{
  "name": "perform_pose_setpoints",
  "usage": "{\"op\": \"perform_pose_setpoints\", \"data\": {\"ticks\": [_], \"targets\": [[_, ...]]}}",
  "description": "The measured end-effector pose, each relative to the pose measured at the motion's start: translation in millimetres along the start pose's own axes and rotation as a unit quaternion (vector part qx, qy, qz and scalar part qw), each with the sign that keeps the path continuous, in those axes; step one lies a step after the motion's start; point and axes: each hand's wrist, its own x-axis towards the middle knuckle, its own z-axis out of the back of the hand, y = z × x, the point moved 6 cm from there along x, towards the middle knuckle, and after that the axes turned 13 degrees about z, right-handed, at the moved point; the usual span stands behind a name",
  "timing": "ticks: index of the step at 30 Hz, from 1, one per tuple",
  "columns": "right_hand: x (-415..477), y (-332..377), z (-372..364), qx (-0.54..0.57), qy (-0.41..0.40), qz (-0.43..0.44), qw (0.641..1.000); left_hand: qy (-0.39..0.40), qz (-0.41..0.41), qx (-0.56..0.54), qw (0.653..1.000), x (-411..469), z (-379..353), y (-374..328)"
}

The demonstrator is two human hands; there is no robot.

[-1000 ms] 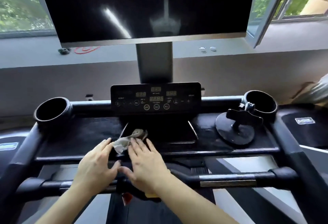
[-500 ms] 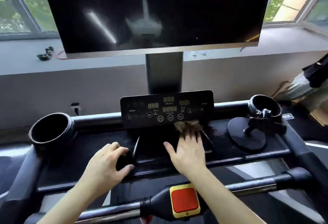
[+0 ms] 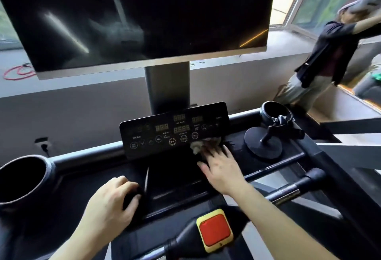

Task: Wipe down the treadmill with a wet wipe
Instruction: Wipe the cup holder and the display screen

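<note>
The black treadmill console [image 3: 86, 189] fills the lower view, with its control panel [image 3: 144, 134] tilted up in the middle. My right hand [image 3: 221, 169] lies flat with straight fingers, pressing a crumpled grey wet wipe [image 3: 196, 146] against the tray just under the panel's right end. Most of the wipe is hidden under my fingers. My left hand [image 3: 111, 204] rests on the console's front left part with its fingers curled over a raised black edge.
A large dark screen [image 3: 134, 16] on a grey post stands above the panel. Round cup holders sit at the left [image 3: 22, 179] and right [image 3: 275, 111]. A black phone stand [image 3: 266, 142] is right of my hand. A red stop button [image 3: 214, 230] sits below. Another person [image 3: 329, 57] stands far right.
My right hand has carried the wipe from the tray's middle left up and right to the panel's lower right edge. My left hand left the wipe and settled on the console's front.
</note>
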Motion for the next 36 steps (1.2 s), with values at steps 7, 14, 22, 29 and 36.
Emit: {"op": "perform_pose_setpoints", "data": {"ticks": [7,14,22,29,36], "targets": [[-30.8,-45.4,12.4,-0.035,0.02,-0.178,0.983,0.007,-0.074,0.056,0.996,17.0,-28.8,-29.4],[-84.4,38.1,-5.6,-0.023,0.014,0.004,1.0,0.047,-0.074,0.096,0.991,22.0,-43.7,-34.4],[-102.7,-22.2,8.7,-0.034,-0.017,-0.201,0.979,0.034,-0.078,0.121,0.989,29.1,-42.4,-43.5],[-105.8,-5.8,-2.4,-0.057,-0.011,-0.07,0.996,0.055,-0.139,0.065,0.987,29.6,-57.8,-81.5],[-133.9,-86.5,12.3,-0.113,0.022,-0.107,0.988,0.092,-0.16,0.08,0.98,32.5,-79.4,-121.7]]}}
